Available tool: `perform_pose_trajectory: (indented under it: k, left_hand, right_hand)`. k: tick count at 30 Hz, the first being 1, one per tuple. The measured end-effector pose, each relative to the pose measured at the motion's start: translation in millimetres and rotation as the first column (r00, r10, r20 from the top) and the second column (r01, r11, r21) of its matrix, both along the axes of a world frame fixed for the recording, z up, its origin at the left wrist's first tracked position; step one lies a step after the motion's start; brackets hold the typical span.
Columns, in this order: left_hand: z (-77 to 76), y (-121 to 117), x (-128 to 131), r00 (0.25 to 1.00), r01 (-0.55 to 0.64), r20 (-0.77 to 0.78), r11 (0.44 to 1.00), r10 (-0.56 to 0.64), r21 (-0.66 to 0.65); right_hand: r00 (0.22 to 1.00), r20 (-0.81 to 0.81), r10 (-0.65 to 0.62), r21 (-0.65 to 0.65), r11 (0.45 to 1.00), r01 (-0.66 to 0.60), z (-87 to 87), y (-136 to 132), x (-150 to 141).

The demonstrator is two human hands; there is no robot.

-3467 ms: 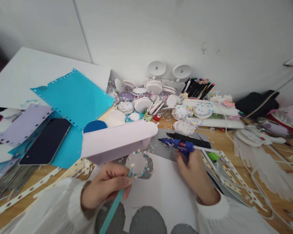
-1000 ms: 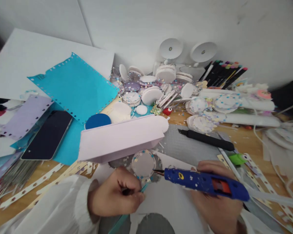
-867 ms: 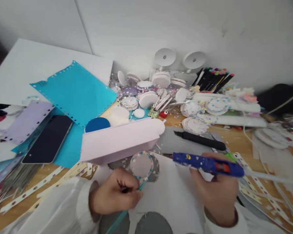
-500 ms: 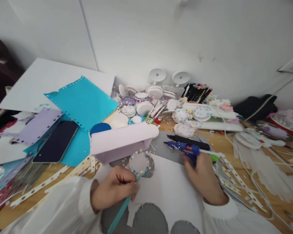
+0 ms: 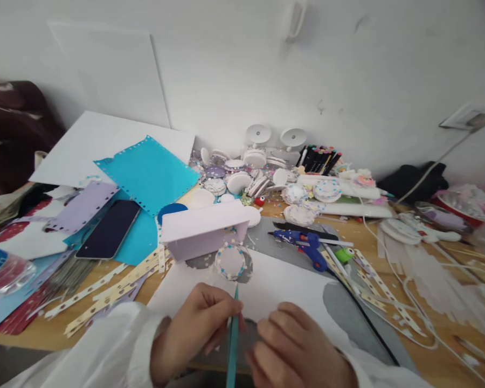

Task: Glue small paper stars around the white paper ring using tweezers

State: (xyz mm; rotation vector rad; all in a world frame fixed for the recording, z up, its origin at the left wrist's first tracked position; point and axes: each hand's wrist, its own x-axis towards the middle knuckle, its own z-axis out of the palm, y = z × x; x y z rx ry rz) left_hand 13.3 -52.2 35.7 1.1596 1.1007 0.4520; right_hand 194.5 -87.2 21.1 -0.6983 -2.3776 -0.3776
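My left hand (image 5: 204, 320) pinches a narrow teal strip (image 5: 233, 345), which runs down toward the bottom edge. The strip's upper tip points at a round disc (image 5: 230, 262) rimmed with blue and white dots; whether they touch I cannot tell. Beside the strip, my right hand (image 5: 293, 345) has curled fingers, somewhat blurred, and what they hold, if anything, is hidden. A blue glue gun (image 5: 303, 242) lies beyond my right hand, its cord trailing toward the lower right. White paper (image 5: 275, 280) with round cutouts lies under the disc.
Behind the disc stands a pale lilac box (image 5: 206, 226). Many white discs (image 5: 238, 182) pile up against the wall, near black markers (image 5: 321, 160). On the left are a phone (image 5: 108, 229), blue sheets (image 5: 149, 172) and a plastic bottle (image 5: 8, 269). Punched strips (image 5: 117, 291) litter the table.
My right hand has let go of the glue gun, which now lies on the table, and has come in beside the teal strip. My left hand has swung the strip nearly upright. The view has shifted.
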Motion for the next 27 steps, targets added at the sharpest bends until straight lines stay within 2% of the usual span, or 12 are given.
perform_pose_trajectory:
  k: [4,9,13,16,18,21,24,27]
  left_hand:
    - [-6.6,-6,8,0.999,-0.001,-0.042,0.998,0.004,0.063]
    - [-9.5,-2,9,0.995,-0.010,-0.094,0.992,0.022,0.125]
    - [-5.9,6,4,0.980,0.050,-0.194,0.996,-0.036,0.071]
    - [-3.4,13,-9,0.968,0.039,-0.245,0.998,-0.049,-0.045]
    - [-3.6,20,-19,0.965,-0.049,-0.259,0.996,0.028,-0.075]
    - [-5.5,33,-28,0.963,-0.136,-0.247,0.986,0.108,-0.099]
    - [-6.9,45,-26,0.974,-0.116,-0.212,0.984,0.085,-0.137]
    - [-8.4,54,-18,0.982,-0.071,-0.187,0.981,0.037,-0.179]
  right_hand:
    - [0.990,-0.005,0.141,0.079,0.987,-0.140,-0.4,13,-26]
    - [0.980,0.008,0.200,0.119,0.973,-0.199,-2.9,27,-24]
    - [0.970,-0.048,0.238,0.075,0.969,-0.234,-17.0,33,-10]
    - [0.954,-0.231,0.193,0.024,0.981,-0.193,-27.0,35,0]
    - [0.890,-0.450,0.080,-0.122,0.981,-0.150,-27.8,36,4]
    - [0.680,-0.725,-0.113,-0.332,0.922,-0.200,-21.5,37,2]
    - [0.513,-0.823,-0.245,-0.405,0.886,-0.227,-17.1,40,-5]
    - [0.426,-0.848,-0.314,-0.445,0.859,-0.252,-19.9,42,-12]
